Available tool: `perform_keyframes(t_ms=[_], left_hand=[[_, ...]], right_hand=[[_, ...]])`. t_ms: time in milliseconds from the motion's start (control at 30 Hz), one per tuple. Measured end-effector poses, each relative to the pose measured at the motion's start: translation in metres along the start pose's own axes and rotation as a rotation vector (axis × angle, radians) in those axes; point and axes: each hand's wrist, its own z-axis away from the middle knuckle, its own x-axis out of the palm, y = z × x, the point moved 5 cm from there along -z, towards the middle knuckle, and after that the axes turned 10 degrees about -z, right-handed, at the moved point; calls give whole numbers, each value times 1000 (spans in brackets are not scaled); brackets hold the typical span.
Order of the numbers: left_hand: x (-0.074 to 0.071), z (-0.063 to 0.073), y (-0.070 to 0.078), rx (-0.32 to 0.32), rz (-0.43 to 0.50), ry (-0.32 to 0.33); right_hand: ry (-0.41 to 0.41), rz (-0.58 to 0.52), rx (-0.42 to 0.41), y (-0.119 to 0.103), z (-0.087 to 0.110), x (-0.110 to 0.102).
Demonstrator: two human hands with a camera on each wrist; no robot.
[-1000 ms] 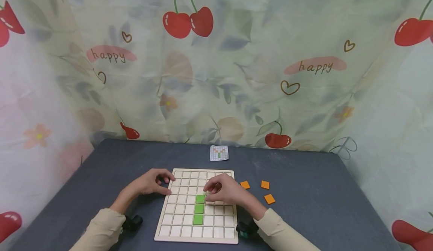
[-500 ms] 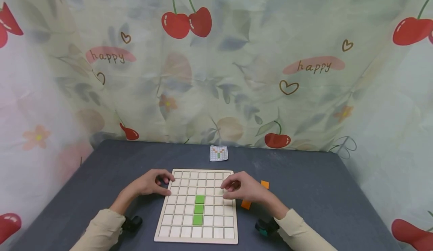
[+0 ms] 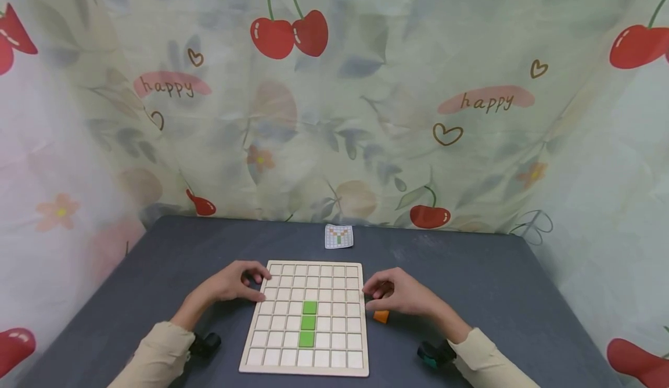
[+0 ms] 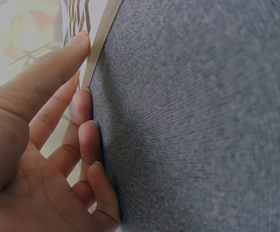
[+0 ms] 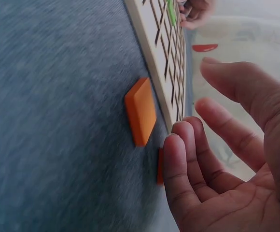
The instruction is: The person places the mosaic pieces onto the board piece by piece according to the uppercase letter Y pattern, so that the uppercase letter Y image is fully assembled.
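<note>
A pale wooden grid board [image 3: 303, 370] lies on the dark table, with a column of 3 green tiles [image 3: 308, 323] set in its cells. My left hand [image 3: 235, 281] rests on the board's left edge, thumb and fingertips spaced along it. In the left wrist view the thumb [image 4: 77, 43] touches the rim. Just off the board's right edge, my right hand [image 3: 399, 292] hovers with thumb and fingers apart, holding nothing. Near it on the table lies an orange tile [image 5: 141, 112]. A second orange tile [image 5: 161, 166] is partly hidden behind the fingers.
Behind the board lies a small printed card [image 3: 331, 240] showing a grid with orange and green squares. A curtain [image 3: 387, 161] with cherry prints encloses the table [image 3: 209, 243] at the back and sides.
My right hand has moved right from above the green tiles to beyond the board's right edge, now covering most of the orange tiles. The left hand has stayed in place.
</note>
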Motion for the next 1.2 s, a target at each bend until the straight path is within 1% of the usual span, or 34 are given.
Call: perform_keyframes(t_ms=[200, 433, 700, 1033, 1200], left_hand=[[-1, -2, 1, 6, -5, -3], [-1, -2, 2, 16, -3, -3], [-1, 1, 4, 26, -16, 2], [0, 1, 3, 11, -10, 0], [0, 0, 2, 6, -10, 0]], right_hand=[[19, 24, 19, 5, 11, -6], [37, 33, 53, 13, 19, -10], [68, 45, 41, 16, 24, -8], [107, 162, -2, 18, 25, -2], [126, 198, 13, 19, 23, 0]])
